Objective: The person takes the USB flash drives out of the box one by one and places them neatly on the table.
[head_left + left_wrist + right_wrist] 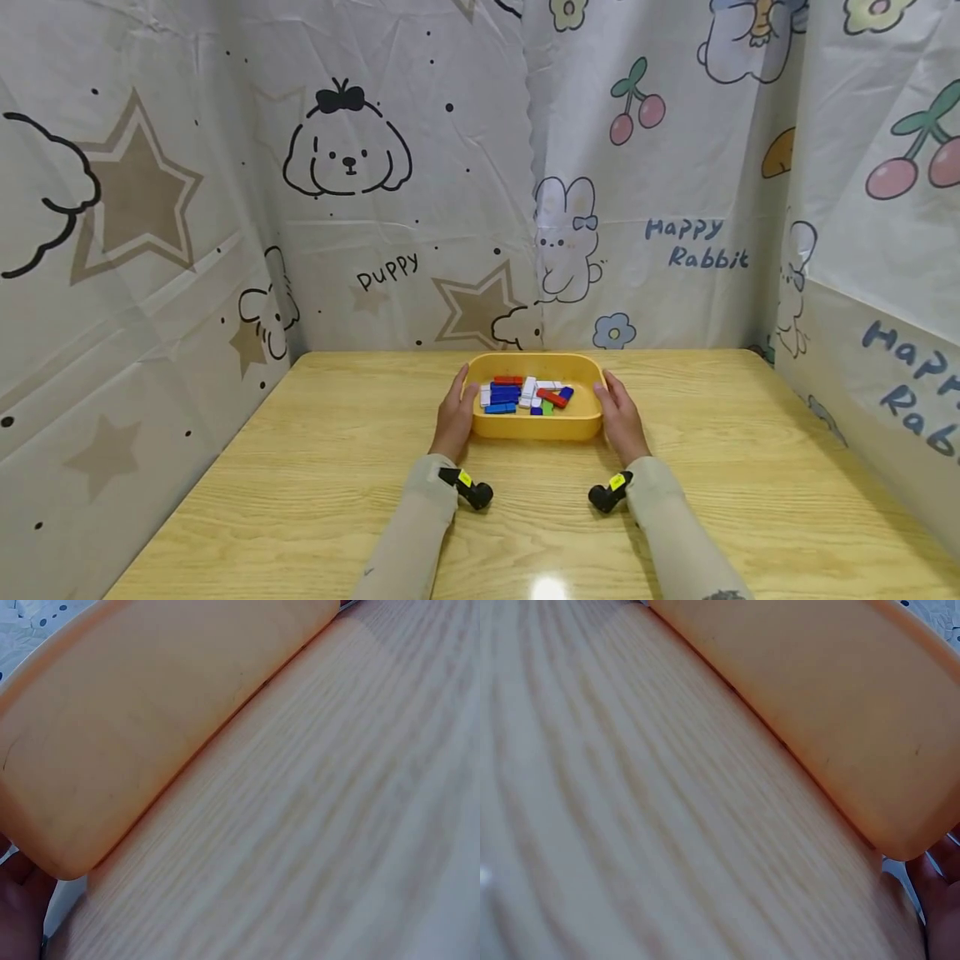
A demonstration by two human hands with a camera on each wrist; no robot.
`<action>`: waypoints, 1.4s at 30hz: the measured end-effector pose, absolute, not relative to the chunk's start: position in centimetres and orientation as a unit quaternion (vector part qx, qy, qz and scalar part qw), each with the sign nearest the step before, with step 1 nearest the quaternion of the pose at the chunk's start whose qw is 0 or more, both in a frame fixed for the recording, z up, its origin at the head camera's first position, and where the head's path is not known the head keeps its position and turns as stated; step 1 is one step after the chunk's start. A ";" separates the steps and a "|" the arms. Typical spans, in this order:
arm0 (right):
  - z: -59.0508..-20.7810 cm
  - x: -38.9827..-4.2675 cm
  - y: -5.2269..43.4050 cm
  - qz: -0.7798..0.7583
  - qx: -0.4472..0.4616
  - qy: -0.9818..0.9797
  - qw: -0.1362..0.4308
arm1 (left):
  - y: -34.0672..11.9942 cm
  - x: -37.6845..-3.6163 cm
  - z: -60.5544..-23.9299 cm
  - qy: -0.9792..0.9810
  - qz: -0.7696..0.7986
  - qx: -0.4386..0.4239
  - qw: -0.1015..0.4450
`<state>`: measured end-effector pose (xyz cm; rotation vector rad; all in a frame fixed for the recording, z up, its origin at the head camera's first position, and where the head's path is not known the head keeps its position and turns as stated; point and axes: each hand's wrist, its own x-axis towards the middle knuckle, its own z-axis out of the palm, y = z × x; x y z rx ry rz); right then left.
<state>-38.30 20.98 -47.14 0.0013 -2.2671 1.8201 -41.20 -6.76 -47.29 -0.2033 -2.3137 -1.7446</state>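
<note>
A yellow tray (537, 427) stands on the wooden table (300, 475), toward its far middle. Inside lie several small blocks (525, 394) in blue, white, red and green. My left hand (456, 410) grips the tray's left end, thumb at the rim. My right hand (619, 414) grips the right end the same way. The left wrist view is filled by the tray's outer wall (150, 712), with a bit of my left hand (16, 900) at the lower left corner. In the right wrist view, the tray's wall (832, 697) runs across the top and my right hand (941, 892) shows at the lower right.
Printed cartoon curtains (420, 208) close in the table at the back and on both sides. The table's bare wood stretches left, right and in front of the tray. Black wrist cameras (472, 490) sit on both sleeves.
</note>
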 end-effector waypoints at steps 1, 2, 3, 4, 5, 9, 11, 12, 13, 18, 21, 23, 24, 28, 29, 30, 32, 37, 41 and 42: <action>-47.2 -38.3 21.0 0.621 -0.001 -0.775 0.114 | -6.8 -41.2 -47.3 -0.791 -0.597 -0.066 0.117; -47.2 -38.2 21.0 0.621 -0.002 -0.776 0.112 | -6.8 -41.2 -47.3 -0.792 -0.597 -0.063 0.115; -47.2 -38.2 21.0 0.621 -0.002 -0.775 0.112 | -6.8 -41.2 -47.4 -0.791 -0.597 -0.061 0.114; -47.3 -38.2 21.0 0.621 -0.002 -0.776 0.113 | -6.7 -41.2 -47.4 -0.789 -0.601 -0.060 0.112; -47.3 -38.2 21.1 0.621 -0.002 -0.776 0.114 | -6.7 -41.2 -47.4 -0.787 -0.604 -0.059 0.110; -47.7 -38.0 21.1 0.624 -0.003 -0.773 0.115 | -6.7 -41.2 -47.7 -0.783 -0.611 -0.053 0.105; -47.8 -37.9 21.1 0.630 -0.001 -0.768 0.114 | -6.7 -41.1 -47.8 -0.784 -0.610 -0.049 0.104; -47.9 -37.8 21.0 0.633 0.001 -0.765 0.114 | -6.8 -41.0 -47.9 -0.785 -0.609 -0.047 0.103; -48.0 -37.7 21.0 0.635 0.002 -0.764 0.114 | -6.8 -40.9 -47.9 -0.785 -0.609 -0.045 0.103; -47.9 -37.1 21.0 0.633 0.017 -0.764 0.122 | -7.1 -40.3 -47.6 -0.788 -0.605 -0.045 0.103; -47.6 -36.6 21.0 0.630 0.032 -0.766 0.127 | -7.3 -39.9 -47.3 -0.794 -0.596 -0.051 0.111; -47.3 -36.2 21.0 0.631 0.042 -0.765 0.127 | -7.5 -39.7 -47.1 -0.800 -0.586 -0.053 0.117; -47.2 -36.0 21.1 0.629 0.047 -0.765 0.126 | -7.6 -39.5 -47.0 -0.802 -0.582 -0.057 0.120; -46.8 -35.2 21.3 0.629 0.060 -0.767 0.113 | -8.0 -38.7 -46.9 -0.806 -0.575 -0.067 0.121; -46.8 -35.1 21.3 0.630 0.062 -0.767 0.109 | -8.2 -38.5 -46.9 -0.806 -0.575 -0.071 0.120; -46.8 -34.9 21.4 0.627 0.061 -0.769 0.105 | -8.3 -38.3 -46.9 -0.805 -0.577 -0.076 0.117; -46.8 -34.6 21.4 0.626 0.057 -0.773 0.092 | -8.6 -37.8 -47.1 -0.803 -0.580 -0.082 0.108; -47.0 -33.9 21.2 0.624 0.056 -0.776 0.073 | -9.3 -36.5 -46.9 -0.797 -0.588 -0.104 0.095; -47.1 -33.8 21.3 0.623 0.063 -0.776 0.077 | -9.4 -36.4 -46.7 -0.794 -0.593 -0.106 0.084; -47.2 -33.8 21.4 0.624 0.064 -0.775 0.078 | -9.3 -36.4 -46.7 -0.794 -0.594 -0.106 0.081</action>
